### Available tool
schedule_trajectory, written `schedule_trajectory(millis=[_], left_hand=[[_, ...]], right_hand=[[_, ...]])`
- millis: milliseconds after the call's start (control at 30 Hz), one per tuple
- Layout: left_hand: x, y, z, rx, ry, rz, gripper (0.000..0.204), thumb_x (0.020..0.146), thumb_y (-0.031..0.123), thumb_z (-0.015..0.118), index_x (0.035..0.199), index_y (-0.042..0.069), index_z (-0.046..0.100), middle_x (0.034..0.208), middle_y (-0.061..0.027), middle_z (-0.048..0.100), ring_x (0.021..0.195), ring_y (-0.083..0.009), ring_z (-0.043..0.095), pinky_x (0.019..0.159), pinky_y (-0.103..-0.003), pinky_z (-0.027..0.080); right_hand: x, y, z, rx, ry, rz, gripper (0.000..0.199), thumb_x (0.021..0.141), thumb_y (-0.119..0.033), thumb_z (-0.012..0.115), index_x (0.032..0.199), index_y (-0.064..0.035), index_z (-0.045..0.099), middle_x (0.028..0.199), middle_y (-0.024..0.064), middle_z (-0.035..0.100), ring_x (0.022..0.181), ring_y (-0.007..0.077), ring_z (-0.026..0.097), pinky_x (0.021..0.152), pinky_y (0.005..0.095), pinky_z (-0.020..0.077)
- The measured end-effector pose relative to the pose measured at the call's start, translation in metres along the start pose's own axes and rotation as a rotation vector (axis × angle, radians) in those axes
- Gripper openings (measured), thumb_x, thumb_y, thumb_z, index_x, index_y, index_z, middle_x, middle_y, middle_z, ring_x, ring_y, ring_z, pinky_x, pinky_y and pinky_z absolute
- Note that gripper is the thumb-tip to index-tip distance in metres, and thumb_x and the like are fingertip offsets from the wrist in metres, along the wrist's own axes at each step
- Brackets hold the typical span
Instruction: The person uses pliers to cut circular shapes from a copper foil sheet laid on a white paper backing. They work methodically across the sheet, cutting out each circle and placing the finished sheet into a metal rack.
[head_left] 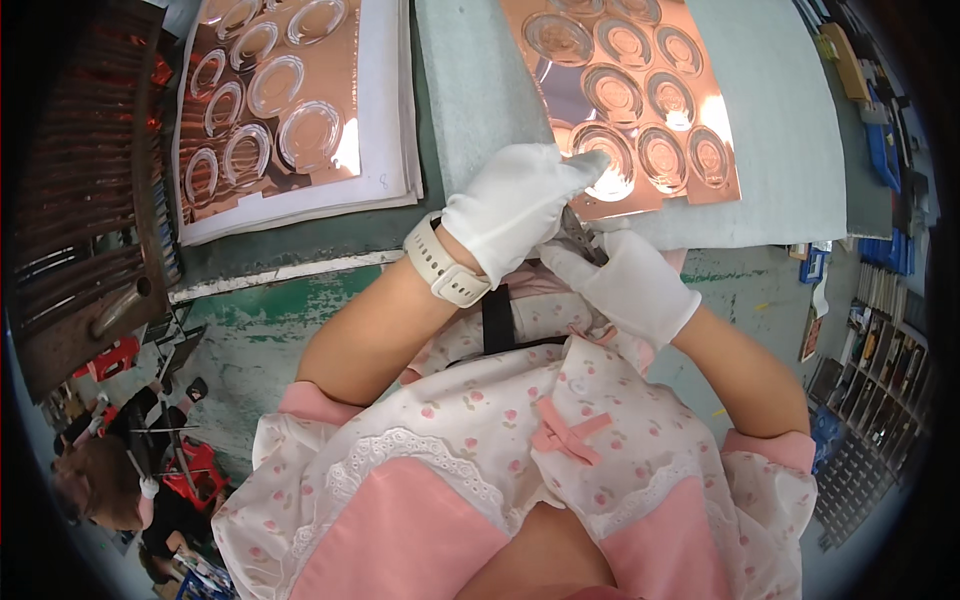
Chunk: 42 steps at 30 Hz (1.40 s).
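Observation:
My left hand [515, 205], in a white glove with a greyed fingertip, is closed on the near left corner of a shiny copper-coloured sheet [650, 130]. Rows of round raised rings cover this sheet. In my white-gloved right hand [637, 287] is a small dark metal hand tool [577, 238], gripped just below the sheet's near edge. Its jaws are partly hidden between the two hands, and its exact kind cannot be made out. A pale watch [447, 268] circles my left wrist.
A pale grey mat [790, 150] lies under the sheet on the bench. To the left, a similar ringed copper sheet [325, 95] rests on stacked white paper [392, 140]. A rusty metal rack [85, 190] stands far left, shelving [890, 350] far right. Another person [105, 475] is at lower left.

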<state>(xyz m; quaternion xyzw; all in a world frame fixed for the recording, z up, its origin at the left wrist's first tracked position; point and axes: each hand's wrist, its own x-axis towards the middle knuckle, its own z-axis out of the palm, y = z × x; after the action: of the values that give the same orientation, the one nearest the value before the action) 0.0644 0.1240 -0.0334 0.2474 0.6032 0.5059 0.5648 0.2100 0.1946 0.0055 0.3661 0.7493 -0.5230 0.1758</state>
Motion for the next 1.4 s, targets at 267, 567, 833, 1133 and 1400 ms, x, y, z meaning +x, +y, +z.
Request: schedule_trajectory(millis=[267, 567, 833, 1133, 1400], left_hand=[[0.004, -0.010, -0.004, 0.674, -0.009, 0.523, 0.026, 0.082, 0.006, 0.057, 0.108, 0.009, 0.061, 0.062, -0.0062, 0.049, 0.055, -0.0207, 0.050, 0.052, -0.030, 0.042], [-0.082, 0.025, 0.007, -0.221, 0.099, -0.040, 0.032, 0.091, 0.022, 0.056, 0.115, 0.001, 0.058, 0.084, -0.0052, 0.064, 0.077, -0.0137, 0.059, 0.071, -0.024, 0.046], [-0.108, -0.051, 0.015, 0.125, -0.218, -0.156, 0.035, 0.080, 0.028, 0.069, 0.102, 0.002, 0.063, 0.092, -0.0026, 0.066, 0.083, -0.0102, 0.060, 0.077, -0.024, 0.046], [-0.096, -0.044, 0.045, -0.060, -0.124, -0.488, 0.032, 0.074, 0.019, 0.072, 0.100, 0.005, 0.060, 0.086, -0.0015, 0.065, 0.081, -0.0125, 0.061, 0.067, -0.028, 0.048], [-0.075, -0.099, 0.042, -0.818, -0.164, 0.166, 0.058, 0.085, 0.053, 0.055, 0.114, 0.003, 0.054, 0.095, -0.0031, 0.062, 0.088, -0.0123, 0.058, 0.072, -0.025, 0.048]], right_hand=[[0.006, -0.005, -0.003, -0.052, -0.048, 0.036, 0.040, 0.084, -0.037, 0.061, 0.094, 0.0017, 0.062, 0.084, 0.0215, 0.061, 0.073, 0.0261, 0.061, 0.065, 0.0344, 0.0473], [-0.005, -0.026, 0.008, 0.179, -0.161, 0.160, 0.038, 0.084, -0.033, 0.064, 0.083, 0.0048, 0.061, 0.056, 0.0035, 0.054, 0.051, 0.0092, 0.050, 0.047, 0.0268, 0.0411], [0.000, -0.010, 0.037, 0.401, -0.115, 0.198, 0.038, 0.086, -0.035, 0.062, 0.085, 0.0032, 0.062, 0.060, 0.0030, 0.056, 0.053, 0.0085, 0.051, 0.048, 0.0252, 0.0413], [0.011, 0.001, 0.049, 0.369, -0.039, 0.197, 0.040, 0.084, -0.037, 0.062, 0.086, 0.0031, 0.061, 0.061, 0.0025, 0.057, 0.055, 0.0099, 0.052, 0.053, 0.0264, 0.0422], [0.009, 0.004, 0.046, 0.345, -0.078, 0.137, 0.042, 0.083, -0.037, 0.063, 0.087, 0.0048, 0.061, 0.081, 0.0079, 0.061, 0.069, 0.0125, 0.056, 0.061, 0.0266, 0.0451]])
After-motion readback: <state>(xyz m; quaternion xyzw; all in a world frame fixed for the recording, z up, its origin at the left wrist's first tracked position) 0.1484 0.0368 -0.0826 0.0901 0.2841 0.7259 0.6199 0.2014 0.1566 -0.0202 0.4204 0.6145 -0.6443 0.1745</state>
